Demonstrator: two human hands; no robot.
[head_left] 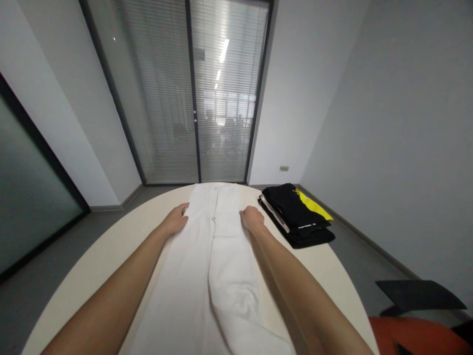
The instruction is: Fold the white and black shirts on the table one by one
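A long white garment [192, 266] lies lengthwise down the middle of the table, its exact kind unclear. Two panels of its cloth meet along a line down the centre. The far part is fairly flat, while the near right part is wrinkled and flares outward. My left hand [176, 220] pinches its left edge between thumb and fingers, towards the far end. Opposite, my right hand [253, 217] is closed on the right edge, fingers curled under and partly hidden. The near end runs out of the picture.
The table [114, 251] is round and cream-coloured. To the right of my right hand sits a stack of folded dark clothes [295, 212] with a yellow patch on top. A red and black chair [410, 335] stands at the lower right. Glass panels with blinds [162, 98] rise behind.
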